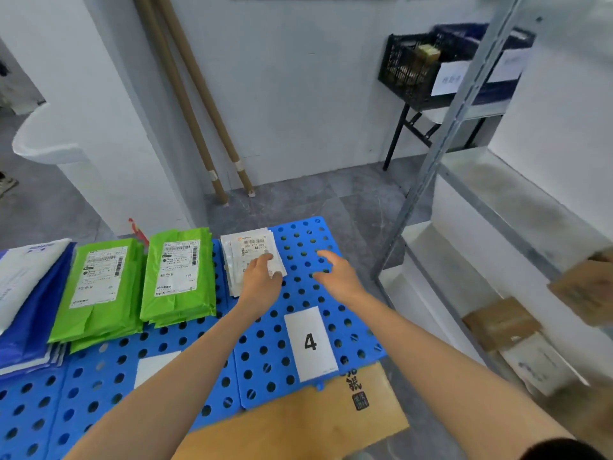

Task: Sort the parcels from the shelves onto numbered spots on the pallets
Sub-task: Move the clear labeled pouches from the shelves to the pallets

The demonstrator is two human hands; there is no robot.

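Now left hand presses flat-fingered on white parcel, its long axis running away past the fingertips; right hand spread, empty.

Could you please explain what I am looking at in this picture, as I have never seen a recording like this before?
There is no machine here. A person wears a camera on their head, so the single picture looks forward and down along their own bare arms. The blue pallet, full of round holes, lies on the floor. A white card marked 4 names one spot on it. In a row on the pallet lie a stack of white parcels, two stacks of green parcels and, at the far left, blue and white parcels. The left hand rests on the white stack. The right hand hovers over the pallet with its fingers spread and holds nothing. The metal shelf on the right holds cardboard boxes, blurred.
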